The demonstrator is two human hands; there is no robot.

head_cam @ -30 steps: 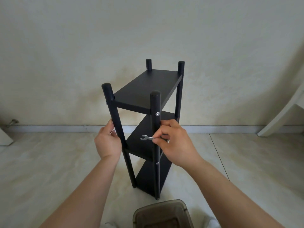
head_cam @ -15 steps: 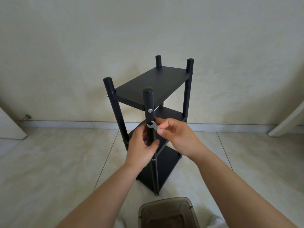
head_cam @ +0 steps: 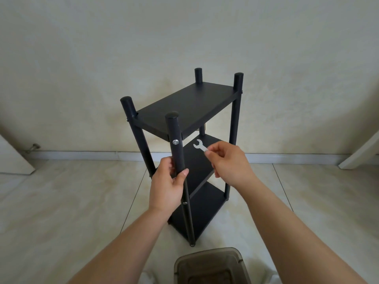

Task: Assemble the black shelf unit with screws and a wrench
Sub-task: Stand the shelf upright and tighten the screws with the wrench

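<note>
The left hand (head_cam: 167, 186) wraps the matte black three-tier shelf unit's (head_cam: 184, 105) round front post; the right hand (head_cam: 229, 163) pinches a small flat silver wrench (head_cam: 200, 146) beside its top screw (head_cam: 175, 142).

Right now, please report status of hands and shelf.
Left hand grips front post. Right hand pinches wrench, off the screw. Shelf unit upright.

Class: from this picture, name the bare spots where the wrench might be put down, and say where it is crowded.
Free: the top shelf between the four posts; the floor tiles left of the shelf unit, up to the baseboard; the tiles right of it. Crowded: the front post, gripped by the left hand, with the right hand pinching the wrench beside it; the brown bin below.
</note>
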